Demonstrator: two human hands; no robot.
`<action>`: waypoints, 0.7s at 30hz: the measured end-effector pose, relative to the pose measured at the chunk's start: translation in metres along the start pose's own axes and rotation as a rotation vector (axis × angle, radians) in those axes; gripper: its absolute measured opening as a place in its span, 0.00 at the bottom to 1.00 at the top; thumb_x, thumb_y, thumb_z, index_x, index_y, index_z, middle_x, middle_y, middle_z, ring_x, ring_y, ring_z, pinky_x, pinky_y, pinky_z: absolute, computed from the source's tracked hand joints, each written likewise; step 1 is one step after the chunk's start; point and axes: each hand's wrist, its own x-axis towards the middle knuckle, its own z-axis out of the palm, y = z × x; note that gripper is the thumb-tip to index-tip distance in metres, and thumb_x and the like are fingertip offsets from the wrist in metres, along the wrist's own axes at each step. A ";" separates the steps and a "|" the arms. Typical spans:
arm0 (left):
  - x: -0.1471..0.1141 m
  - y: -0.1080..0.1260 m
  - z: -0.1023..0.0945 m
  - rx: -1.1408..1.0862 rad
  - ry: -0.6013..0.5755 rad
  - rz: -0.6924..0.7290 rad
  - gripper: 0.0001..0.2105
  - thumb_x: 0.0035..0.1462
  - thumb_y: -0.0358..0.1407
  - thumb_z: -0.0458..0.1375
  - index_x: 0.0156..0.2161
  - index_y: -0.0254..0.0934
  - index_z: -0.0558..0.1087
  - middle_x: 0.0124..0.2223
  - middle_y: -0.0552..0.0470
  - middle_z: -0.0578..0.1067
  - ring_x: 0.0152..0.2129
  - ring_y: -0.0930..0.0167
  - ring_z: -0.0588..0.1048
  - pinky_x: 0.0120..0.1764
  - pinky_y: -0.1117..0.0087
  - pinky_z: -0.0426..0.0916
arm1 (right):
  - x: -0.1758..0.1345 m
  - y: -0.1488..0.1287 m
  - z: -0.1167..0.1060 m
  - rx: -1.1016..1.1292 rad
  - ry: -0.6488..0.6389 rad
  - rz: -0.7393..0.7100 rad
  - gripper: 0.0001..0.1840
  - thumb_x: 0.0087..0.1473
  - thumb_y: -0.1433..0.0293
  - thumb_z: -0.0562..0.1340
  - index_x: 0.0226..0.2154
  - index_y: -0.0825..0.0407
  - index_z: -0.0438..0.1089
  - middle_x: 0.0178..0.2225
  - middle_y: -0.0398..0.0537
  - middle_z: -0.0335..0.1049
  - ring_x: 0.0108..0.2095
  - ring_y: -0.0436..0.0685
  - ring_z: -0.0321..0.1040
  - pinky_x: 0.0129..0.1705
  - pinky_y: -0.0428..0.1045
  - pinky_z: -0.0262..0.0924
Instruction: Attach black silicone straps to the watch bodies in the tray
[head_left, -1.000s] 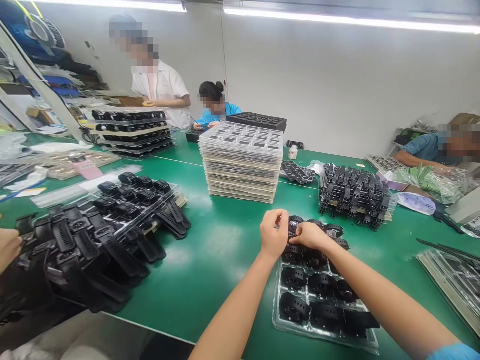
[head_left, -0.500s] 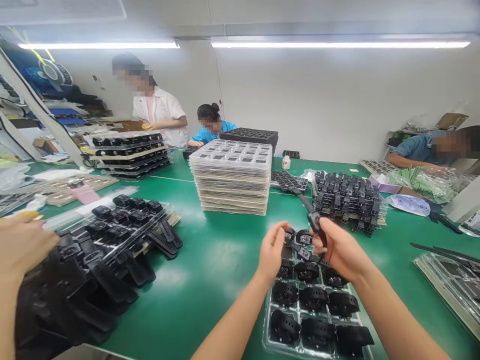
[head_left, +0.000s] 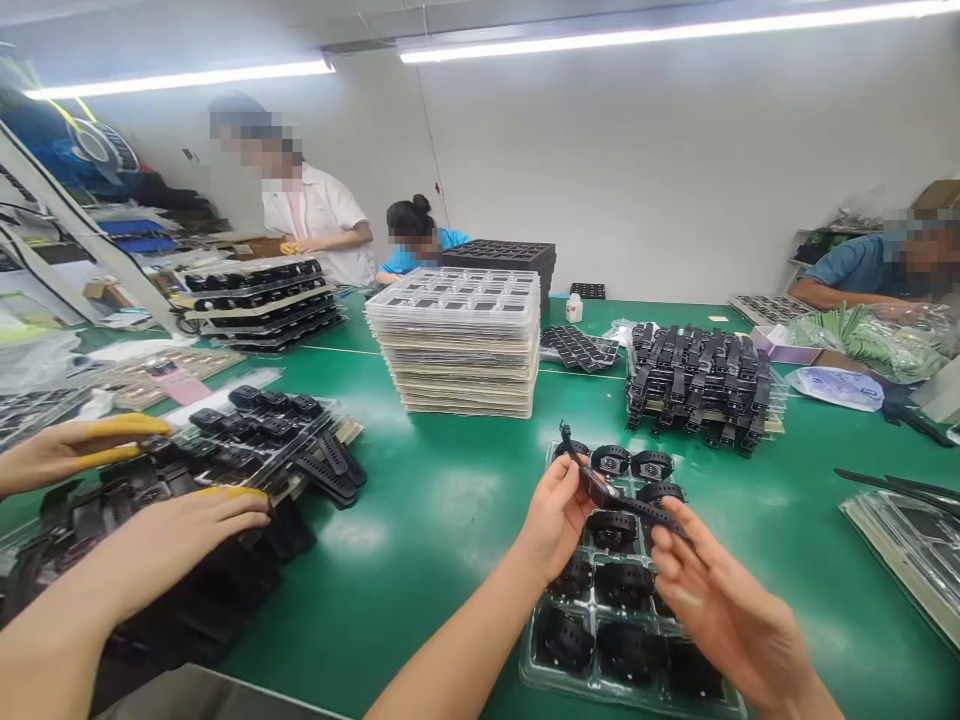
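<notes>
A black smartwatch [head_left: 600,490] with its strap undone is stretched between my hands, over a clear plastic tray [head_left: 529,665]. My left hand [head_left: 555,520] grips it near the watch case, with one strap end sticking up past the fingers. My right hand [head_left: 727,600] pinches the other strap half between thumb and fingers. Below, several black watches with looped straps, such as this watch [head_left: 626,583], sit in the tray's compartments. My hands and the held strap cover part of the tray.
At left, a co-worker's hands [head_left: 180,530], with yellow finger covers, are over trays of watches [head_left: 259,425]. Tall stacked trays [head_left: 465,370] stand mid-table. Piled watches [head_left: 701,385] lie behind my tray. More trays [head_left: 911,555] are at right. Other people sit or stand beyond.
The watch, earlier raised in my right hand, is now lower and held across both hands. My left hand has closed on it. A second co-worker's hand has come into view at left.
</notes>
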 end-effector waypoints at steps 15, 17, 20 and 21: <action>-0.007 -0.006 0.004 0.424 -0.058 0.019 0.20 0.49 0.50 0.71 0.27 0.34 0.74 0.22 0.57 0.69 0.20 0.76 0.64 0.26 0.74 0.60 | 0.062 0.009 0.001 -0.572 0.095 -0.410 0.22 0.63 0.43 0.56 0.36 0.44 0.63 0.24 0.37 0.51 0.26 0.54 0.53 0.31 0.50 0.56; -0.008 -0.007 0.005 0.479 -0.049 0.046 0.19 0.51 0.50 0.69 0.27 0.35 0.74 0.23 0.57 0.68 0.21 0.76 0.64 0.26 0.74 0.60 | 0.056 0.009 -0.001 -0.665 0.054 -0.407 0.20 0.62 0.45 0.60 0.40 0.44 0.65 0.25 0.37 0.52 0.26 0.54 0.52 0.30 0.49 0.54; -0.013 -0.007 0.005 0.541 -0.045 0.081 0.17 0.53 0.48 0.68 0.28 0.35 0.74 0.24 0.57 0.68 0.22 0.75 0.65 0.27 0.74 0.62 | 0.046 0.006 0.000 -0.867 0.004 -0.426 0.14 0.65 0.53 0.60 0.41 0.45 0.67 0.27 0.39 0.58 0.29 0.55 0.56 0.33 0.50 0.54; -0.015 -0.006 0.005 0.571 -0.056 0.097 0.15 0.55 0.48 0.67 0.30 0.36 0.75 0.25 0.56 0.69 0.22 0.74 0.66 0.27 0.73 0.62 | 0.044 0.005 0.001 -0.906 0.001 -0.439 0.12 0.67 0.55 0.58 0.41 0.45 0.66 0.28 0.40 0.58 0.29 0.55 0.57 0.34 0.50 0.55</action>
